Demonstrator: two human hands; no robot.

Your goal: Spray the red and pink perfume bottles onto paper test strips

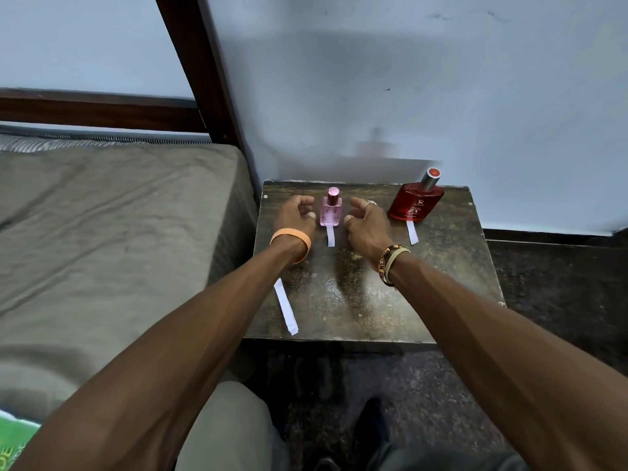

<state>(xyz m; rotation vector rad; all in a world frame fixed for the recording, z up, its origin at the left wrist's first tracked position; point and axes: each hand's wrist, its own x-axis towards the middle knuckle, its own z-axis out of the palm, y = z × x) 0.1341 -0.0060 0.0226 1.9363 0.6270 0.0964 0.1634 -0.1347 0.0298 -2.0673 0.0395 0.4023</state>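
Flanking pink bottle (330,209) — left hand (295,216), right hand (366,222), both loosely cupped, gripping nothing | red bottle (416,202) far right | paper strip (286,311) lying near left

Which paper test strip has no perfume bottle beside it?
The strip at the table's left edge; the others lie before the pink bottle and red bottle.

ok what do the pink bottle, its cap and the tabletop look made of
Pink perfume bottle: probably clear glass or plastic, see-through with tinted liquid. Its cap: glossy pink, metal or plastic, unclear. Tabletop: dark mottled stone or laminate, slightly shiny.
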